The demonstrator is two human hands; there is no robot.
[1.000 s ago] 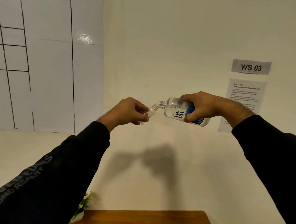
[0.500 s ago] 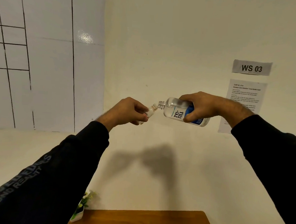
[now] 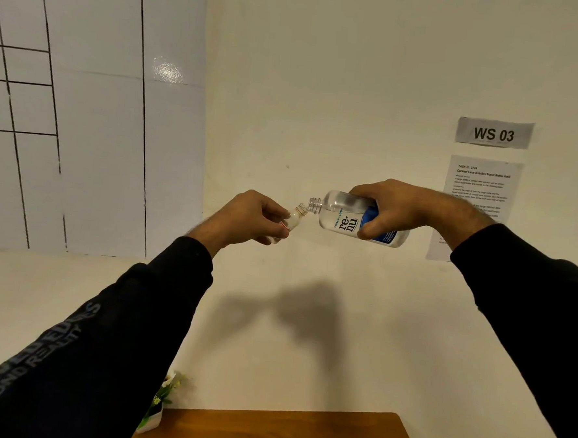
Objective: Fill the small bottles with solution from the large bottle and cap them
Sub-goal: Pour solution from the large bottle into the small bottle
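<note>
clear plastic large bottle (image 3: pixel 345 217), uncapped, "re-nu" printed on its label beside a blue panel: lying nearly on its side in mid-air in front of the cream wall (image 3: pixel 323 85), threaded neck pointing left and tipping slightly down. right hand (image 3: pixel 396 208) is gripping it round the body, fingers over the top, thumb curling across the blue part of the label; grip clamped on the bottle.

small bottle (image 3: pixel 294 219), clear, uncapped: tilting with its mouth up and to the right, just beside and a little below the large bottle's neck; whether the two mouths are touching cannot be told. liquid passing between them is not discernible. left hand (image 3: pixel 250 220) is pinching it between thumb and curled fingers, covering most of its lower body; grip clamped on the small bottle.

both arms are wearing black sleeves (image 3: pixel 530 284), the left one bearing grey lettering. hands and bottles are casting a shadow (image 3: pixel 295 310) on the wall below them.

wooden worktop (image 3: pixel 284 432): showing at the bottom edge, well below the hands. small plant (image 3: pixel 159 404) in a white pot is standing at its left corner. "ws 03" sign (image 3: pixel 494 133) and printed sheet (image 3: pixel 479 183) are hanging on the wall to the right; white panel with black lines (image 3: pixel 84 104) is covering the left.
</note>
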